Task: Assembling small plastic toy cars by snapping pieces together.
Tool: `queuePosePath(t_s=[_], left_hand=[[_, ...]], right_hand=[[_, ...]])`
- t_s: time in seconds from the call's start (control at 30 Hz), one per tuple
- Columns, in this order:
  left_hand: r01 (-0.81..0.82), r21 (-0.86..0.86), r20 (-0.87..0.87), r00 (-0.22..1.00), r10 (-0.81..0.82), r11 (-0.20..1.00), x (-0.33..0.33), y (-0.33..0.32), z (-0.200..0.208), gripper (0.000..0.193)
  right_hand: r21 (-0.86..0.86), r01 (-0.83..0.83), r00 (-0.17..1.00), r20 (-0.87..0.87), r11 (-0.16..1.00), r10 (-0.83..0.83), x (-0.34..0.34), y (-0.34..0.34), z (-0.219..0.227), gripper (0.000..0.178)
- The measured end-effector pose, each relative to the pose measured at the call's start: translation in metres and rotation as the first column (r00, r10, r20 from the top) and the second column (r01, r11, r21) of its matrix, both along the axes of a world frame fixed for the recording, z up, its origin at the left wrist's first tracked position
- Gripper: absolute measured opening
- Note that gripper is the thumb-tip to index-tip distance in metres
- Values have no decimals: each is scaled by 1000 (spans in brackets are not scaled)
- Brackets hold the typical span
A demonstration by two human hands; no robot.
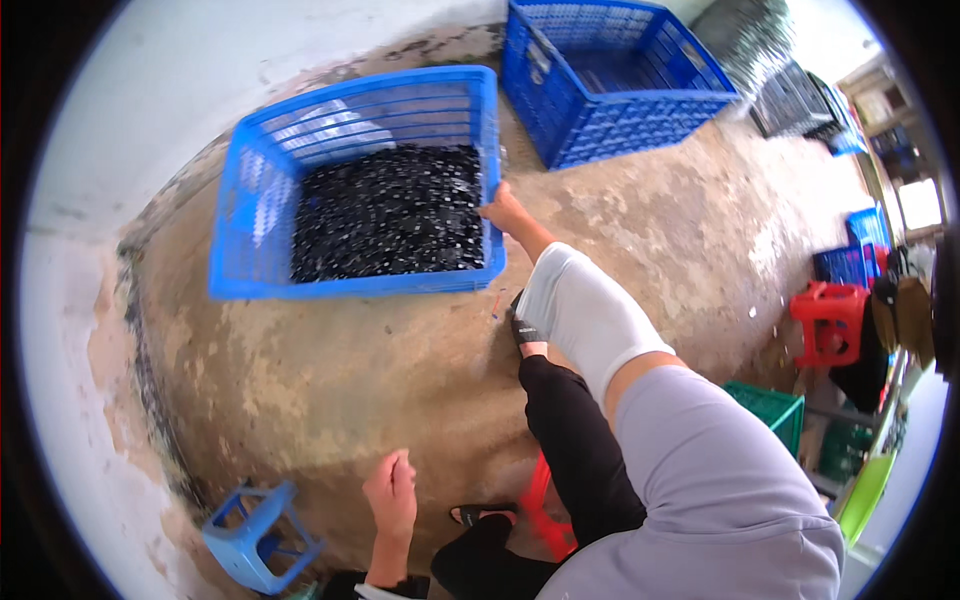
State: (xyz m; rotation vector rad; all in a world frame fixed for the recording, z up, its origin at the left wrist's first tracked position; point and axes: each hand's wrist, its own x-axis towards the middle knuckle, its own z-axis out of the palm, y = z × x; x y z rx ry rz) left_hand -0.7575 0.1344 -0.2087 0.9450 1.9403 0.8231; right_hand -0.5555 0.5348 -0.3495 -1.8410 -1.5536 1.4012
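Note:
A light-blue slatted plastic crate [360,290] stands on the floor ahead, partly filled with many small black pieces [390,210] with pale glints; their exact kind is too small to tell. My right hand [507,210] reaches out and grips the crate's right side, its fingers hooked at the handle area and partly hidden. White cloth covers that forearm, below a grey sleeve. Nearer to me and apart from the crate, my left hand [392,488] hangs over the floor with its fingers curled shut. Nothing shows in it.
A darker blue crate [640,115] stands at the back right, with a silvery bundle [745,45] behind it. A blue stool [245,540] is at the lower left, a red stool [830,325] at the right. Near my legs are a green crate [785,415] and red plastic [545,510].

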Motion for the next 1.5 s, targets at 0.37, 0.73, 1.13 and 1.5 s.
queuePosePath(t_s=[0.37,0.73,1.13,1.5], left_hand=[[294,-299,289,935,-207,908,56,147,-15,23],[-1,-470,190,976,103,883,-55,73,44,20],[492,-449,501,830,-246,746,140,324,0,23],[674,-628,655,728,-203,389,167,368,-65,32]], right_hand=[[472,-170,710,667,865,-224,188,184,37,56],[149,-298,626,776,943,75,196,135,17,16],[274,646,501,553,713,-666,346,-55,24,77],[169,758,456,553,630,-697,343,-124,35,25]])
